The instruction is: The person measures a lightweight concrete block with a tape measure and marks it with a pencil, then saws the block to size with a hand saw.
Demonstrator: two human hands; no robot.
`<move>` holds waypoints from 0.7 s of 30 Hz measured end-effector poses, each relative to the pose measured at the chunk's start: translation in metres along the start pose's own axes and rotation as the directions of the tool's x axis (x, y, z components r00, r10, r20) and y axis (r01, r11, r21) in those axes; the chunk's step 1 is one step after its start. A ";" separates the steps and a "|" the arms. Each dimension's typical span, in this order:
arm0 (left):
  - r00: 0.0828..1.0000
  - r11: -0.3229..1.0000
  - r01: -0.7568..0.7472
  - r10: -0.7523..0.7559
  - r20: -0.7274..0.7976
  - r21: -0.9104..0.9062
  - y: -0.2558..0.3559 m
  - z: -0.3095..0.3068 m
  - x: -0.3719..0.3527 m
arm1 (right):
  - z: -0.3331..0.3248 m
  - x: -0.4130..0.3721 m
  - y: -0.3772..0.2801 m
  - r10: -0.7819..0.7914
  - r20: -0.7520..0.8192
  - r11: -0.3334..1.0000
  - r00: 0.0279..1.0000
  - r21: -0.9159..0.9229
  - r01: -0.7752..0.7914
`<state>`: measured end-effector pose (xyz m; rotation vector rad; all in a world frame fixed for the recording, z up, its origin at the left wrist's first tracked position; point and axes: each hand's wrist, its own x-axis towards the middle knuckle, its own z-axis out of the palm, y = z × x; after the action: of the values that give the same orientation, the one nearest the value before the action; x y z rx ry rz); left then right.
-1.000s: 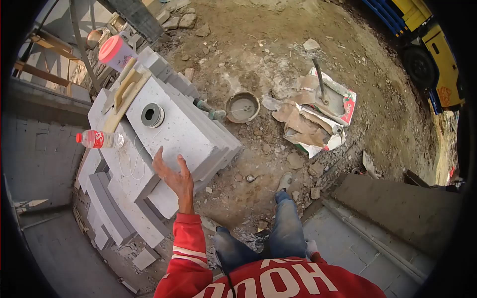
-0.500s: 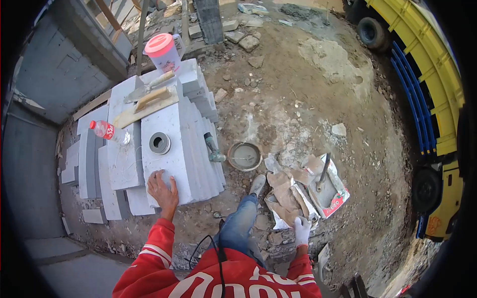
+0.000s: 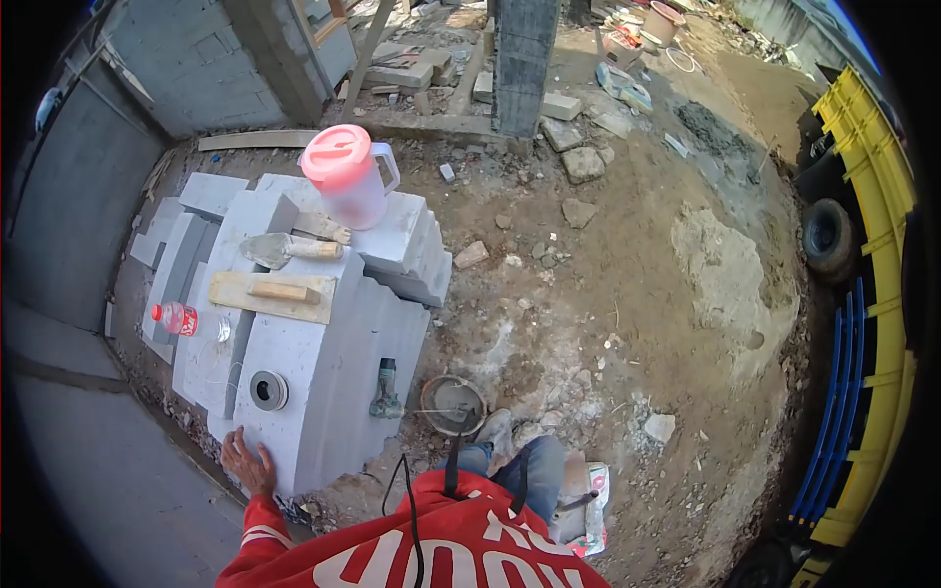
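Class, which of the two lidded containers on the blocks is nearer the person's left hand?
The clear, red-capped bottle. The pink-lidded jug, visibly larger, sits farther from the left hand.

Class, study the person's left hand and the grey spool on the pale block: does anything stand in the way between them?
Nothing visible does. Between the left hand, at the near end of the pale block, and the grey spool, only bare block surface shows.
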<state>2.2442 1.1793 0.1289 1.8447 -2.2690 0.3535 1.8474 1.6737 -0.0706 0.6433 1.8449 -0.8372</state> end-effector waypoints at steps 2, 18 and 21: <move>0.984 0.989 0.128 -0.117 -0.135 0.071 0.034 0.003 0.002 | -0.030 0.006 -0.027 0.004 -0.011 0.999 1.000 -0.052 -0.005; 0.358 0.775 0.552 0.113 0.927 -0.308 0.596 0.170 0.064 | -0.181 0.202 -0.544 -0.297 -0.016 0.942 0.955 -0.170 0.290; 0.354 0.708 0.642 0.068 0.933 -0.295 0.623 0.174 0.077 | -0.183 0.232 -0.695 -0.434 -0.021 0.892 0.901 -0.153 0.426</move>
<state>1.6184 1.1761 -0.0518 2.1842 -1.8593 -1.7442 1.1448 1.3990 -0.0466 0.1609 2.1139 -0.9639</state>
